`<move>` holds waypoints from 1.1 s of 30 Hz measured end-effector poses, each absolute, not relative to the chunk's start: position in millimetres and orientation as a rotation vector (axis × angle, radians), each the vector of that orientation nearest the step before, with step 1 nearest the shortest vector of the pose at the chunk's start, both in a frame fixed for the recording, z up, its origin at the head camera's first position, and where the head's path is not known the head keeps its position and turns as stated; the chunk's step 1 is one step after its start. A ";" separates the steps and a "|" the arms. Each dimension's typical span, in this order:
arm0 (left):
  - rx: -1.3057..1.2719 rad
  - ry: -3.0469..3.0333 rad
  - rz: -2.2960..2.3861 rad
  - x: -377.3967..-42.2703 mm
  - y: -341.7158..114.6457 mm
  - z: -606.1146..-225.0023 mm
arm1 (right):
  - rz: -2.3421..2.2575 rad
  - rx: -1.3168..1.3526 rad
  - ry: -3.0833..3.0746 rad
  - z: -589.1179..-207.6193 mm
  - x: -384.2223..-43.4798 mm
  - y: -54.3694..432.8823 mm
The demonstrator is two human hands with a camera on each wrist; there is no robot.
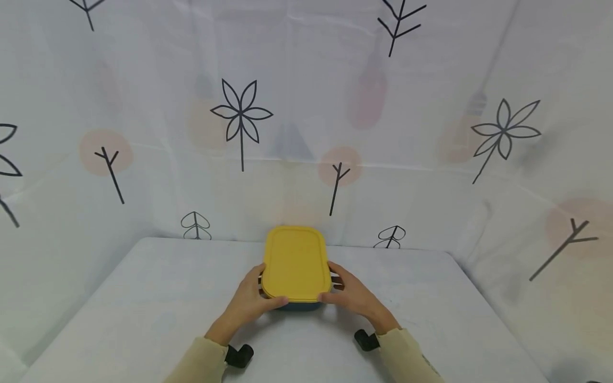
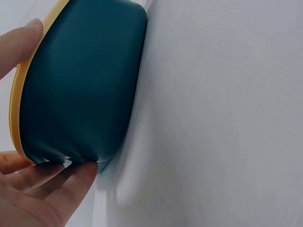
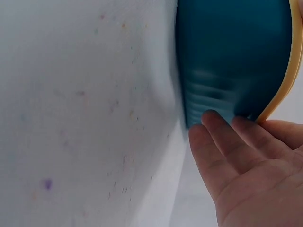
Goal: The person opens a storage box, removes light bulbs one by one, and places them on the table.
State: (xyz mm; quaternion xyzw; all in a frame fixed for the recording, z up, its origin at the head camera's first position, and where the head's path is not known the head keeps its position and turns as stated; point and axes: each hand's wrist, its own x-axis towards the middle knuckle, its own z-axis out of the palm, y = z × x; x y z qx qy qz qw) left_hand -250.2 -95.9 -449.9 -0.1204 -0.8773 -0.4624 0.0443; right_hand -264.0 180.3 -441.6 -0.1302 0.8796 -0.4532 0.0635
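A lunch box (image 1: 297,263) with a yellow lid and a dark teal body sits on the white table, its long sides running away from me. My left hand (image 1: 251,295) holds its left side, the thumb at the front corner of the lid. On the opposite side my right hand (image 1: 354,292) holds it in the same way. In the left wrist view, the thumb lies on the rim of the lid (image 2: 15,104) and fingertips touch the teal wall (image 2: 85,80). Fingertips of the right hand (image 3: 251,165) meet the box's wall (image 3: 236,52) in the right wrist view. The lid hides the inside.
The white tabletop (image 1: 158,303) stretches to both sides of the box. Behind it hangs a white cloth (image 1: 297,80) printed with black plants and pale coloured shapes; it also closes off the left and right. Black wrist mounts (image 1: 239,356) stick out at the sleeves.
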 end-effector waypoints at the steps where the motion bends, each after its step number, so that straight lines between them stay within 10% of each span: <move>1: -0.370 -2.680 -1.415 -250.1 -95.2 -449.8 | -1.373 -0.393 2.654 -441.9 -264.1 181.3; 33: -0.507 -2.666 -1.536 -255.5 -103.6 -449.0 | -1.541 -0.518 2.633 -436.1 -256.5 173.2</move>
